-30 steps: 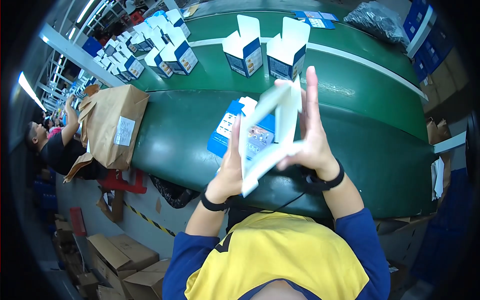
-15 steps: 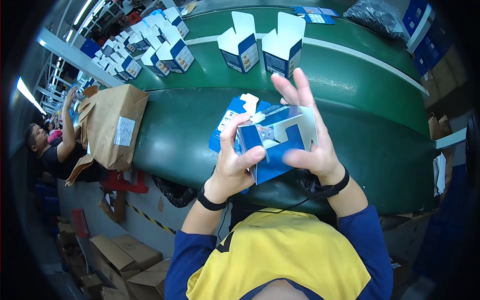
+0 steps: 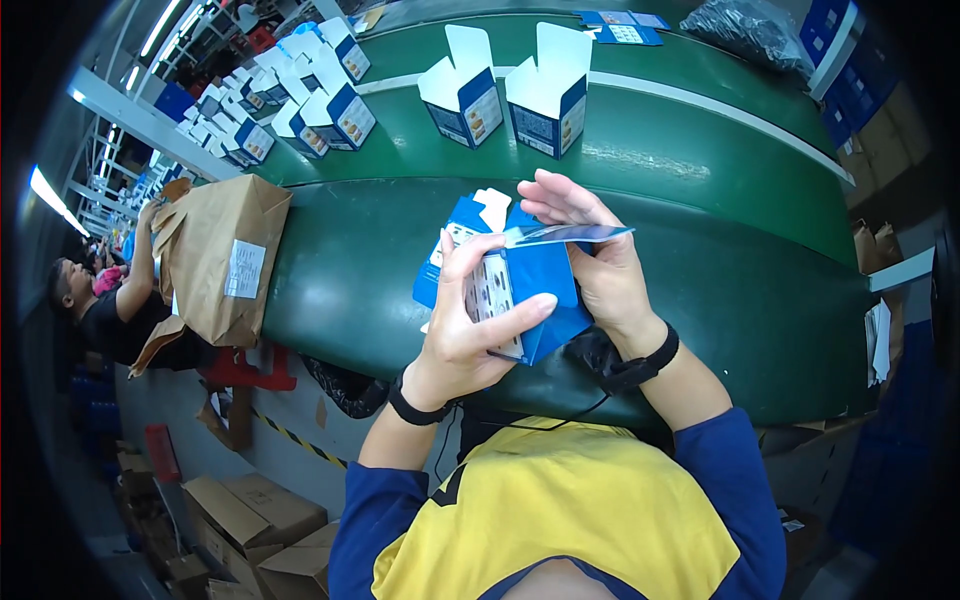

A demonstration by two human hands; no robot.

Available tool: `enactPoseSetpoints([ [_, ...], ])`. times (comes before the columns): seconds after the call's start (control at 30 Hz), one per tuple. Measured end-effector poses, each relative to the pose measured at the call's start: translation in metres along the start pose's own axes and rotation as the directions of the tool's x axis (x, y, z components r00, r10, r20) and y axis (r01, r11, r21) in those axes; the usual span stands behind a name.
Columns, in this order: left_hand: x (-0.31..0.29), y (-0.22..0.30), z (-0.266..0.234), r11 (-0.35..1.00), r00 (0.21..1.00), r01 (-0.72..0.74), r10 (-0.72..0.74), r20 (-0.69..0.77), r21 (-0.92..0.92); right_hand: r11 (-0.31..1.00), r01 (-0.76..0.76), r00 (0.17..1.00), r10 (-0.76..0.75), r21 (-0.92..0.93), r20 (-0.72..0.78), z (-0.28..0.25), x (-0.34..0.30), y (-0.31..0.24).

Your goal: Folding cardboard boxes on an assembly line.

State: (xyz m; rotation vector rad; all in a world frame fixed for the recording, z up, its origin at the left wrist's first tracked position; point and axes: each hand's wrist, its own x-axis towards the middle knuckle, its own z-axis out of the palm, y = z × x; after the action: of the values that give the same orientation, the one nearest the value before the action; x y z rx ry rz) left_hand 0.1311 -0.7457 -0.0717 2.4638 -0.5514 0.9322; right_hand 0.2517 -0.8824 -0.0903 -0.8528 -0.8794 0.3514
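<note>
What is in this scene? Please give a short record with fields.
left hand: grips the side of a blue box
right hand: holds the same box, fingers at its open flap
belt: green, under the hands
open boxes: two upright on the belt, more at far left
paper bag: brown, at the belt's left edge

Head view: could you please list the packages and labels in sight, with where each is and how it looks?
Carton: blue and white, between left hand and right hand, top flap open.
Two open cartons: upright on the green belt, blue with white flaps.
Carton cluster: far left on the belt, same colours.
Flat cartons: blue, at the belt's far edge.
Brown bag: left of the belt, with a white rectangular label.
</note>
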Motion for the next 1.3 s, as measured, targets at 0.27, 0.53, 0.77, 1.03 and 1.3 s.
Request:
enactPoseSetpoints([
  [0.27,0.001,0.003,0.009,0.982,0.993,0.054,-0.071,-0.092,-0.182,0.983,-0.104,0.989,0.118,0.154,-0.09,0.006,-0.004,-0.024],
  [0.53,0.016,0.008,-0.008,0.953,0.984,0.168,-0.177,-0.013,-0.253,0.87,0.413,0.888,-0.318,-0.269,0.333,-0.017,0.0,-0.021],
  [0.77,0.013,0.0,-0.011,0.978,0.998,0.003,-0.017,-0.065,-0.207,0.986,-0.002,0.999,0.008,-0.165,0.034,0.007,-0.005,-0.03],
  [1.03,0.021,0.01,-0.021,0.99,0.997,0.016,-0.004,0.083,-0.138,0.883,0.027,0.973,0.085,-0.469,0.214,-0.004,-0.006,-0.028],
  [1.3,0.037,0.018,-0.016,0.988,0.989,0.018,0.005,0.149,-0.152,0.953,0.051,0.997,-0.034,-0.3,0.065,-0.009,-0.01,-0.038],
])
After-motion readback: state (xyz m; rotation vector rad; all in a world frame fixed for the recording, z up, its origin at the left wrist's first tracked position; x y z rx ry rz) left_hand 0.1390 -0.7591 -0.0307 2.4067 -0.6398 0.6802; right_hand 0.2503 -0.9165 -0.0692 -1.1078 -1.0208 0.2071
